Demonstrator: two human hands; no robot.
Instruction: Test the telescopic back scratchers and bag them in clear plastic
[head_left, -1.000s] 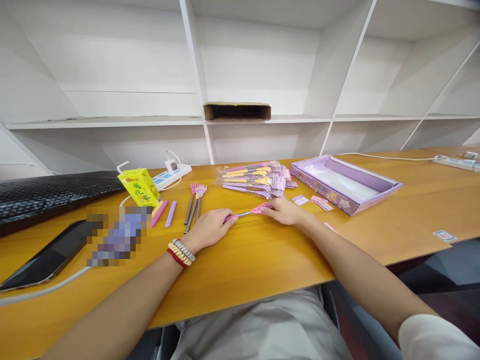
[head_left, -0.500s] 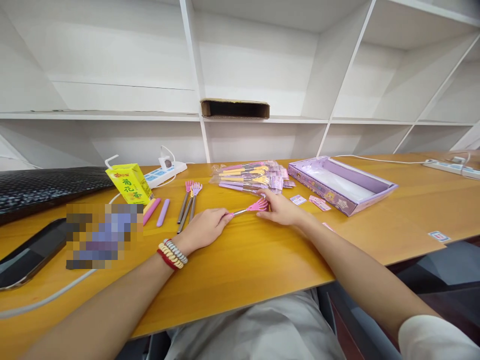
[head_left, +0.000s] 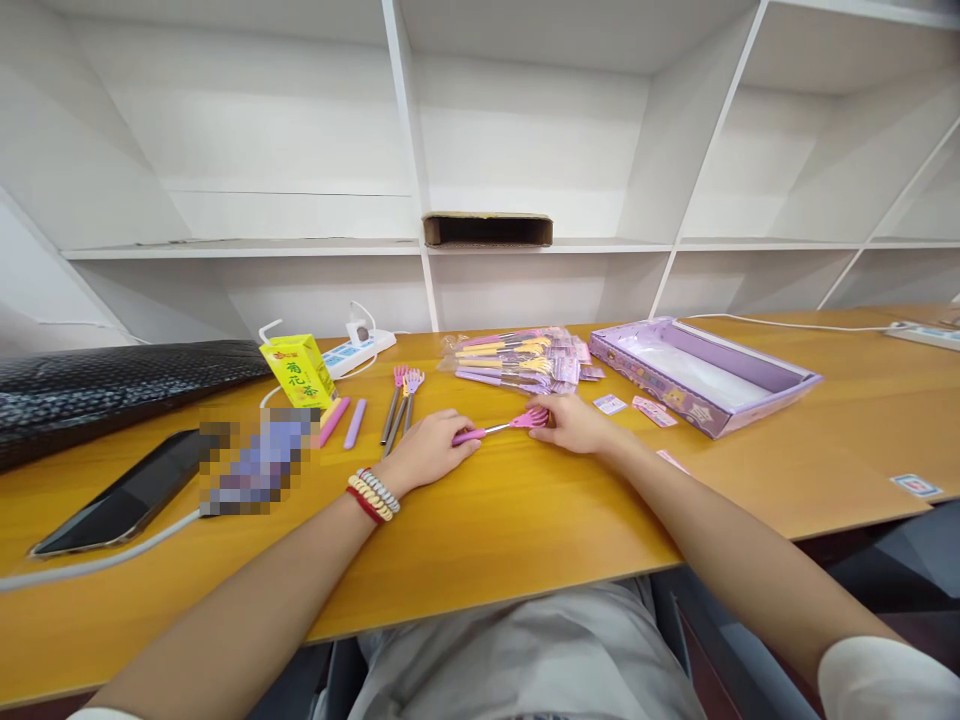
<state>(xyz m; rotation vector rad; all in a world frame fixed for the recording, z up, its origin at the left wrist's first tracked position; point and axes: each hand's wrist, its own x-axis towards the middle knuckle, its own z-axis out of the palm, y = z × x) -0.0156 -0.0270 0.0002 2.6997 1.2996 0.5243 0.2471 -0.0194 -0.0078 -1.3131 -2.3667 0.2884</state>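
Between my hands lies a pink back scratcher (head_left: 496, 429) with a short metal rod and a hand-shaped head, low over the table. My left hand (head_left: 429, 449), with beaded bracelets at the wrist, is closed round its pink handle. The fingers of my right hand (head_left: 574, 424) pinch the pink head at the other end. Beside my left hand lie a few back scratchers with bare metal rods (head_left: 391, 416), their heads pointing away from me. Left of them are a loose purple handle sleeve (head_left: 355, 424) and a pink one (head_left: 334, 422).
Behind my hands is a pile of bagged back scratchers (head_left: 517, 360). To the right are a purple display box (head_left: 705, 375) and small cards (head_left: 610, 404). A yellow drink carton (head_left: 300, 372), power strip (head_left: 360, 352) and black phone (head_left: 124, 495) are on the left. White shelves (head_left: 525, 140) stand behind.
The view has shifted, so things sit further right. My left fingers have loosened a little, and more of the pink handle shows. My right hand stays on the head.
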